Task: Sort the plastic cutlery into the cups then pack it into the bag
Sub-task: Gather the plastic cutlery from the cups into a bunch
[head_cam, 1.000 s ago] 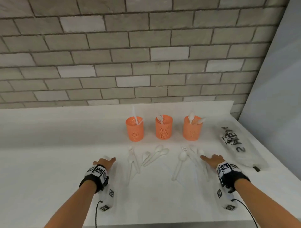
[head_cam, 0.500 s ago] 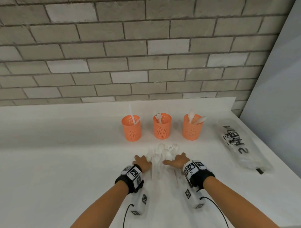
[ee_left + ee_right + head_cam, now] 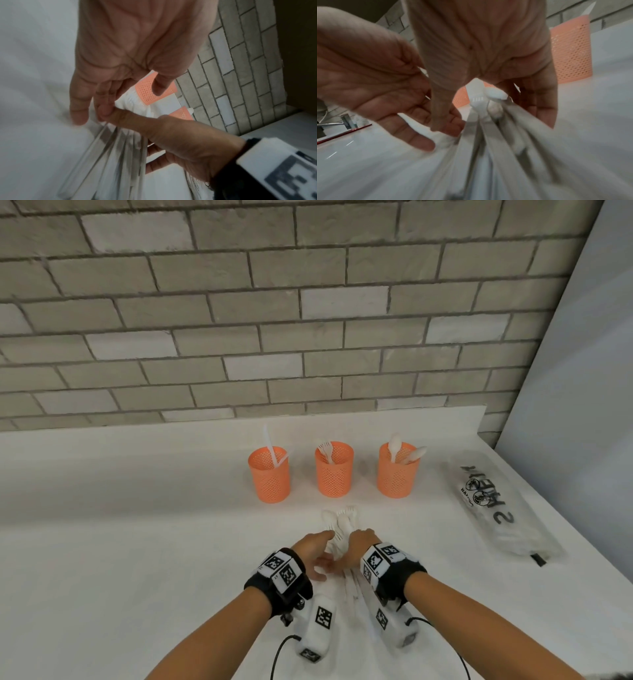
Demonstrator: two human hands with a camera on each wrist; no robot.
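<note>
Three orange mesh cups stand in a row: the left cup (image 3: 269,475) holds a knife, the middle cup (image 3: 334,470) forks, the right cup (image 3: 397,472) spoons. In front of them a bundle of white plastic cutlery (image 3: 340,525) lies gathered between both hands on the white counter. My right hand (image 3: 356,546) curls round the bundle (image 3: 496,135), thumb on one side and fingers on the other. My left hand (image 3: 313,549) presses its fairly straight fingers (image 3: 80,108) against the bundle's other side. The clear printed bag (image 3: 503,505) lies flat at the right.
A grey brick wall (image 3: 308,337) rises behind the counter's raised back ledge (image 3: 137,436). A pale panel (image 3: 582,371) closes off the right side beyond the bag. Cables trail from both wrist units near the counter's front edge.
Both hands swept inward from wide apart, pushing the scattered cutlery into one bundle at the centre. The right hand has closed round it.
</note>
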